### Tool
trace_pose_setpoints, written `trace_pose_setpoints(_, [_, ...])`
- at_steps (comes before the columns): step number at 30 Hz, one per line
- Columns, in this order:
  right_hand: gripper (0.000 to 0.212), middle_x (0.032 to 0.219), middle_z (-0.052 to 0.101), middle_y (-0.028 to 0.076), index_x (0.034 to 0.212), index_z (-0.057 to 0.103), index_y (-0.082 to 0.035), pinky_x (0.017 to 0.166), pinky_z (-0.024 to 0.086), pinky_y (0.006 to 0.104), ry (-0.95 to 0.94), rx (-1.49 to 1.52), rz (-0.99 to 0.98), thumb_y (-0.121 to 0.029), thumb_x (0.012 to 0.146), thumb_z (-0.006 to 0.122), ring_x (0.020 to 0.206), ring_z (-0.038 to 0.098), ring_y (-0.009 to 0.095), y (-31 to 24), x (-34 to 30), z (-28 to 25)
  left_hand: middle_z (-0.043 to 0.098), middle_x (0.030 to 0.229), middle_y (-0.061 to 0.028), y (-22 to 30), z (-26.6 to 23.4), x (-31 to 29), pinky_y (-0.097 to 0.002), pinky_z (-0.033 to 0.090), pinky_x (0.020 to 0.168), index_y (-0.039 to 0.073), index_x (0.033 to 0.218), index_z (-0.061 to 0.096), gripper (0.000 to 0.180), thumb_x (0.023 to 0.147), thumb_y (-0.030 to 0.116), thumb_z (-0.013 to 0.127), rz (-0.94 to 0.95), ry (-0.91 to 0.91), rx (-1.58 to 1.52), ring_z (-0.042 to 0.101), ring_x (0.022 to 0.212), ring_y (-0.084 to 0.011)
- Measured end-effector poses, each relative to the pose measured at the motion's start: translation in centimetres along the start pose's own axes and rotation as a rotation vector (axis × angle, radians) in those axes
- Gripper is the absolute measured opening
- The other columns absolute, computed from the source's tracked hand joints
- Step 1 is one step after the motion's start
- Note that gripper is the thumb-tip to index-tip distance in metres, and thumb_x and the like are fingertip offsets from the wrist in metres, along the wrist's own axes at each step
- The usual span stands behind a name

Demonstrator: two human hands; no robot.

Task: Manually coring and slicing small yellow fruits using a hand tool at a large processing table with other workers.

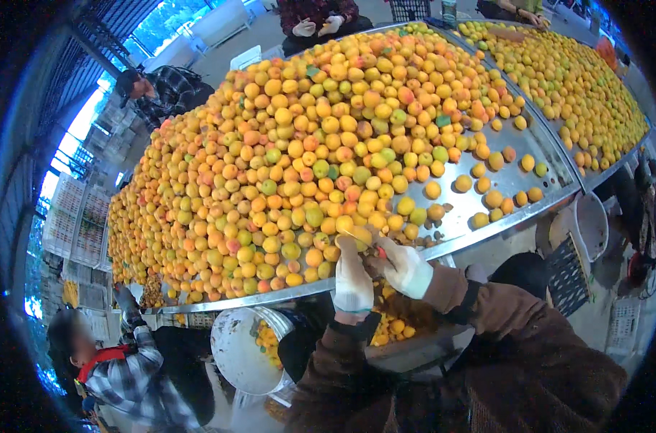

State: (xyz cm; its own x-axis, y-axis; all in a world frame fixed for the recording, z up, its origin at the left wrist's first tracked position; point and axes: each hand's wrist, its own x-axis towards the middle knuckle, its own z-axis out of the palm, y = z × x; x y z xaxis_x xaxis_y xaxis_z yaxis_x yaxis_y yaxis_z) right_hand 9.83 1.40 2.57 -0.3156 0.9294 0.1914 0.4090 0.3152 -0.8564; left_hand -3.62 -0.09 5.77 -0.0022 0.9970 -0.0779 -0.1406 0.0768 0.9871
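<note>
A large heap of yellow-orange apricots (292, 166) covers the metal table (479, 234). At its near edge my two gloved hands meet. My left hand (354, 281) is closed, its thumb and fingers round an apricot (361, 235) that is partly hidden and blurred. Beside it my right hand (408, 271) is closed on a small red object (382, 252), mostly covered by the fingers, so its kind is unclear. Below the hands, loose apricot pieces (393, 329) lie in a container partly hidden by my sleeves.
A white bucket (234, 353) with apricots inside stands left of my knees. Another pale bucket (592, 225) and a black crate (567, 278) are at the right. People sit around the table, one close on my left (129, 368). A second heap of apricots (558, 86) lies far right.
</note>
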Motion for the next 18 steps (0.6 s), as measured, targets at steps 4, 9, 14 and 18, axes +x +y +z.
trace_pose_setpoints(4, [0.053, 0.086, 0.064, 0.026, 0.134, 0.04, -0.008, 0.066, 0.051, 0.0493, -0.005, 0.084, 0.03, -0.031, 0.09, 0.057, 0.081, 0.063, 0.044, -1.7, 0.0, -0.3, 0.058, 0.118, -0.0186, -1.5, -0.2, 0.6, -0.0358, 0.045, 0.09, -0.002, 0.131, 0.044, 0.036, 0.098, 0.01, 0.036, 0.04, 0.13, -0.062, 0.056, 0.107, -0.0285])
trace_pose_setpoints(9, [0.053, 0.083, 0.064, 0.023, 0.134, 0.04, -0.008, 0.063, 0.051, 0.0506, -0.002, 0.049, -0.001, -0.031, 0.09, 0.059, 0.077, 0.063, 0.043, -1.5, 0.0, 0.5, 0.059, 0.112, -0.0202, -0.5, -1.4, -0.1, -0.0381, 0.047, 0.085, -0.004, 0.125, 0.046, 0.035, 0.091, 0.002, 0.041, 0.246, 0.088, 0.483, 0.058, 0.1, -0.0324])
trace_pose_setpoints(14, [0.04, 0.079, 0.063, 0.024, 0.125, 0.045, -0.007, 0.062, 0.051, 0.0494, -0.046, -0.102, 0.055, -0.018, 0.088, 0.056, 0.075, 0.063, 0.043, -2.1, 0.4, 0.2, 0.059, 0.11, -0.0255, -0.7, -1.4, -0.2, -0.0448, 0.048, 0.084, -0.006, 0.126, 0.043, 0.04, 0.086, -0.003, 0.044, 0.373, 0.125, 0.737, 0.058, 0.1, -0.0424])
trace_pose_setpoints(18, [0.035, 0.075, 0.062, 0.022, 0.118, 0.047, -0.008, 0.059, 0.05, 0.0492, -0.107, -0.197, 0.121, -0.021, 0.087, 0.059, 0.073, 0.063, 0.042, -2.5, 0.3, 0.3, 0.061, 0.111, -0.0256, -2.1, -1.8, -1.0, -0.0438, 0.049, 0.084, -0.004, 0.135, 0.035, 0.048, 0.088, 0.001, 0.047, 0.183, 0.192, 0.834, 0.059, 0.099, -0.0438])
